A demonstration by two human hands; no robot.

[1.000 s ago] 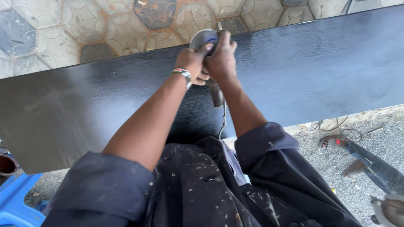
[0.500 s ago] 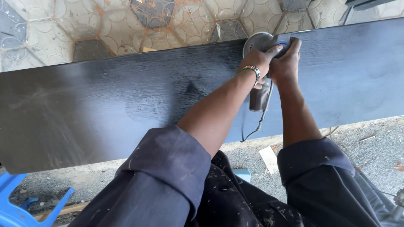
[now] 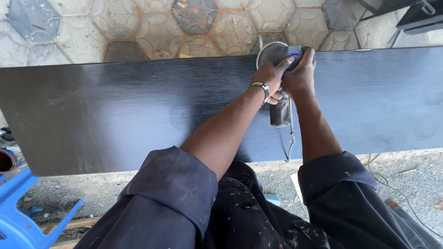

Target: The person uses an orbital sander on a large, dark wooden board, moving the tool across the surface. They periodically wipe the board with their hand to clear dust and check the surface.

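pkgs: none | labels: none | signs: none | screens: none

Both arms reach forward, left hand (image 3: 268, 76) and right hand (image 3: 300, 76) seemingly clenched together.

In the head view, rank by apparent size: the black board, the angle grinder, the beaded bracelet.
1. black board
2. angle grinder, partly covered by both hands
3. beaded bracelet

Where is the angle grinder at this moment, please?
In the head view, the angle grinder sits right of centre at the dark board's far edge, gripped by both hands.
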